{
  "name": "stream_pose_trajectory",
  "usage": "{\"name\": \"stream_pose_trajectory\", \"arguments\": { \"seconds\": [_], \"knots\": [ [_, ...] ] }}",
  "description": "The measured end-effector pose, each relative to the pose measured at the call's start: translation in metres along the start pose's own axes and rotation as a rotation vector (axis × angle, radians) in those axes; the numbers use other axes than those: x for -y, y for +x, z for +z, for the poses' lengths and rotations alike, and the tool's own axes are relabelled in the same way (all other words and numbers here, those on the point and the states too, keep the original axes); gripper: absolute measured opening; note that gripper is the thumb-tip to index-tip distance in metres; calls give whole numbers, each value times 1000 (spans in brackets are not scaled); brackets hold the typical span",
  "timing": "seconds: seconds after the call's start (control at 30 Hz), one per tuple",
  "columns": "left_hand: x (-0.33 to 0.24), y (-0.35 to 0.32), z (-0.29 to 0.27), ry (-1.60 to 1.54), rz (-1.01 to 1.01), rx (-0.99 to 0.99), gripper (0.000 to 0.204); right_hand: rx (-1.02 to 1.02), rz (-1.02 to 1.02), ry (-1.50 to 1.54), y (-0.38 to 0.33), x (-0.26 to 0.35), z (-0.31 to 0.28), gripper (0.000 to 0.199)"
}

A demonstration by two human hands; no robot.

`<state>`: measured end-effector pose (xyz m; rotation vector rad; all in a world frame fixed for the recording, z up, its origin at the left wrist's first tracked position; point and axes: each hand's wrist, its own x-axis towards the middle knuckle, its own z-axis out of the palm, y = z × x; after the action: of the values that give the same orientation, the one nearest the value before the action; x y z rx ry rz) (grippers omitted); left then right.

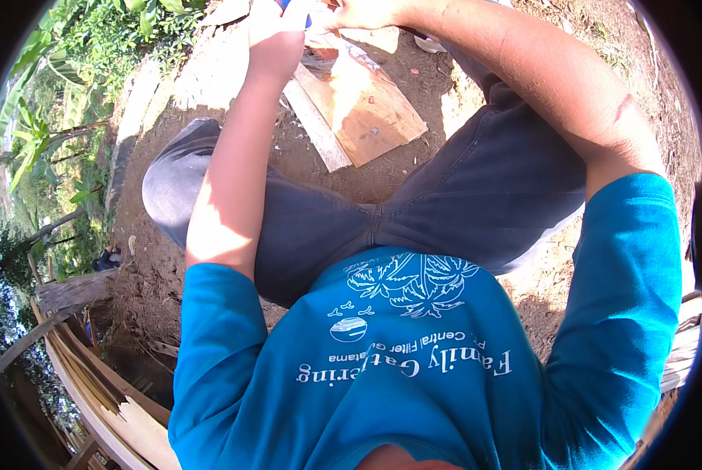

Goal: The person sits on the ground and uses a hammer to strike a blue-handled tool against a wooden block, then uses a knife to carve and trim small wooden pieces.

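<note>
A brown board [367,106] lies flat on bare dirt [414,78] in front of the seated person, its near edge close to the knees. A pale, narrow plank [313,125] lies along the board's left side, touching it, and some crinkled silvery scrap [331,55] sits on the board's far end, just under the hands.

Both hands work at the top edge of the view, above that far end. The left hand [276,35] is curled, fingers bent inward around something small and blue [296,6] that is mostly cut off by the rim; what it is cannot be told. The right hand [363,13] is partly out of view, fingers folded down toward the scrap; whether it grips anything cannot be told.

The place is outdoors, in strong sun. The ground is dry, reddish-brown soil with small stones and chips. A low stone or concrete edge [143,94] curves along the left, with green leafy plants [92,55] beyond it. At lower left, weathered timber [73,290] and stacked planks [124,407] lie at the soil's edge. The person wears a blue shirt [414,376] and dark grey trousers [476,188].
</note>
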<state>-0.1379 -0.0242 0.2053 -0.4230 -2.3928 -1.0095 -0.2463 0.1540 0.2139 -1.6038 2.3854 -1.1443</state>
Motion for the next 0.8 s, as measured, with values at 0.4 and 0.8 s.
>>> {"name": "stream_pose_trajectory", "arguments": {
  "seconds": [0.4,0.8],
  "knots": [
    [-68,-31,23,-499,-268,-29,24,-255,326,-195,-15,-59,4,39],
    [-51,-34,4,-563,-689,-369,17,-91,372,335,-40,-23,-28,23]
  ]
}}
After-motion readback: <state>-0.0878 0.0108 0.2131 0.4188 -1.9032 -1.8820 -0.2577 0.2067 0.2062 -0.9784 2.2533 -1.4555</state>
